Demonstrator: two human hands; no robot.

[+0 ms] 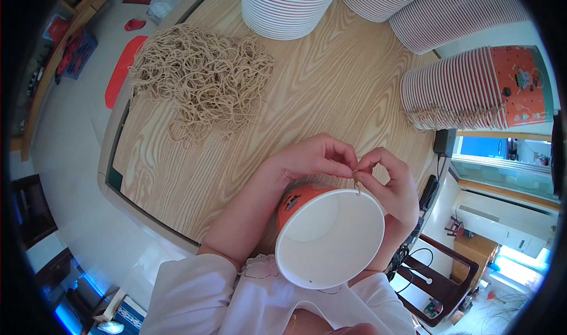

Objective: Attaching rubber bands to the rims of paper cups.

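A: Nearest first. What's showing?

B: White sleeve [189, 293] at the near edge, then one paper tub [331, 240]. It's leaning between the forearms, close against the person's front, its white mouth facing up and nearward. Orange outer wall is showing on the left, dark print on it.

A: Hands?

B: Close together at the tub's far rim. Left hand [325, 156] is pinching from the left, right hand [391, 184] from the right; thumbs and fingers are closing on a short cord [357, 185] that's hanging at the rim. Fingertips are nearly meeting.

A: Beyond them?

B: Wood-grain counter [331, 93]. On its left a loose heap of tan cord [204, 78] is lying tangled. On the right, a stack of tubs [452, 87] is lying on its side, orange end facing right, cord bits [455, 118] straggling along its near side. A black box [444, 142] is sitting just nearer than that stack.

A: Far side?

B: More white stacks: one at far centre [289, 7], two others [458, 13] running off to its right. Past the far left edge, a red slipper [134, 25] is lying on the floor [77, 128].
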